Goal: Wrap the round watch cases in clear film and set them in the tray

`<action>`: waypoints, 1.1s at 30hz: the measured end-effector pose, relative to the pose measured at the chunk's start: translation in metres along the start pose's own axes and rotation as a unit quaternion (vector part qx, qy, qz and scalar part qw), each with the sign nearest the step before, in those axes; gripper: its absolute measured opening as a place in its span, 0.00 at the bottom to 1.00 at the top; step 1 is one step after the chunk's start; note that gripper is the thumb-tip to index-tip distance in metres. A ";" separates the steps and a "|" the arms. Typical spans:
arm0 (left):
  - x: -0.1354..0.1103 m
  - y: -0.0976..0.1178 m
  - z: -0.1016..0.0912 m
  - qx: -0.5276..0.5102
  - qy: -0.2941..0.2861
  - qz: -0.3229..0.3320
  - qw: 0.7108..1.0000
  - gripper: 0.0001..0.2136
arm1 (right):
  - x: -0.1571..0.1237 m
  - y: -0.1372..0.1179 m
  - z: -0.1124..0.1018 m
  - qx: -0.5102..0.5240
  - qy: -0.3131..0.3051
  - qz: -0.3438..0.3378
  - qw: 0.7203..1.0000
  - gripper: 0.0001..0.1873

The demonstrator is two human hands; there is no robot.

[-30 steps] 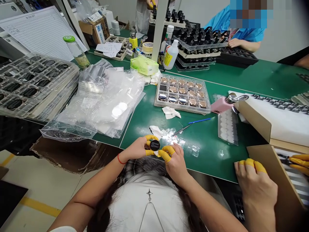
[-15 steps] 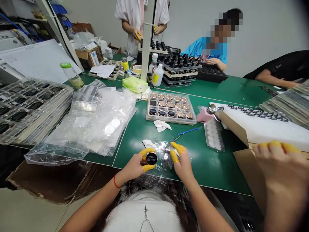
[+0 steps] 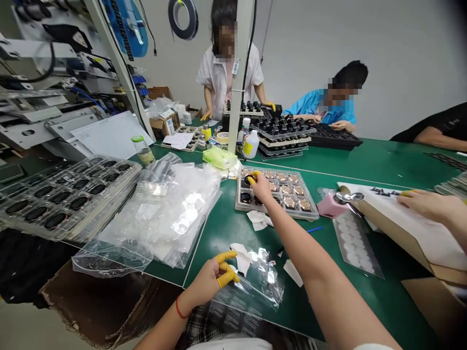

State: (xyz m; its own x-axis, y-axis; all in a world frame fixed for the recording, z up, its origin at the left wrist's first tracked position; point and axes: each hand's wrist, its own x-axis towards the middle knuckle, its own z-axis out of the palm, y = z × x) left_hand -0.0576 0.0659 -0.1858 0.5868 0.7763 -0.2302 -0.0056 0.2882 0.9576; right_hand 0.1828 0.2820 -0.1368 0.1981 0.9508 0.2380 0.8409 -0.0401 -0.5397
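Observation:
My right hand (image 3: 261,187) reaches across to the clear compartment tray (image 3: 310,214). Its yellow-covered fingertips pinch a dark round watch case (image 3: 249,179) at a compartment on the tray's left side. Other round watch cases sit in the tray, some gold-coloured (image 3: 289,201) and some with dark faces (image 3: 245,197). My left hand (image 3: 211,278), also in yellow finger covers, hovers near the table's front edge with fingers apart and nothing between them. Beside its fingertips lie a crumpled white tissue (image 3: 242,258) and clear plastic film (image 3: 268,279).
Plastic bags (image 3: 171,214) and stacked trays (image 3: 105,194) cover the left side. A pink bottle (image 3: 332,206), a sheet of round white stickers (image 3: 355,243) and an open carton (image 3: 401,233) stand right. Another person's hand (image 3: 426,201) is over the carton. Co-workers sit and stand beyond.
My right hand has moved forward to the tray and now holds the dark watch case that was in my left hand. My left hand has let it go. The view has tilted up.

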 end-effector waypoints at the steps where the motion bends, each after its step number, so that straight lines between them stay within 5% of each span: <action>1: 0.001 0.000 0.000 -0.002 -0.002 0.001 1.000 0.25 | 0.006 0.001 0.005 -0.019 -0.005 -0.003 1.000 0.15; 9: 0.002 -0.002 -0.003 -0.028 -0.018 0.006 0.999 0.25 | 0.008 0.032 0.003 -0.171 -0.005 0.042 0.984 0.15; 16: 0.001 -0.002 -0.001 -0.039 0.001 0.021 0.999 0.24 | -0.006 0.028 -0.015 -0.148 -0.014 0.049 0.988 0.12; 20: 0.003 -0.001 -0.004 -0.059 0.010 0.034 0.998 0.23 | -0.069 -0.004 -0.027 0.030 -0.021 -0.040 0.999 0.10; 23: 0.003 0.000 -0.002 -0.089 -0.008 0.057 0.994 0.29 | -0.145 -0.029 -0.028 0.232 -0.152 -0.140 0.951 0.06; 26: 0.001 0.002 0.007 -0.123 -0.056 0.092 0.987 0.36 | -0.210 -0.037 -0.029 0.252 -0.251 -0.203 0.912 0.05; 29: -0.004 0.001 0.017 -0.099 -0.054 0.101 0.989 0.35 | -0.238 -0.029 -0.032 0.251 -0.288 -0.201 0.902 0.11; 33: -0.011 -0.004 0.026 -0.024 -0.055 0.088 0.994 0.45 | -0.243 -0.020 -0.033 0.237 -0.278 -0.145 0.920 0.08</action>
State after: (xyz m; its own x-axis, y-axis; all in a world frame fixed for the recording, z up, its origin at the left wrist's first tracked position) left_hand -0.0429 0.0414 -0.1828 0.6578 0.7522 -0.0377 -0.1529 0.1824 0.9713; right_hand 0.1345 0.0414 -0.1567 -0.3993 0.9155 0.0492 0.4782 0.2537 -0.8408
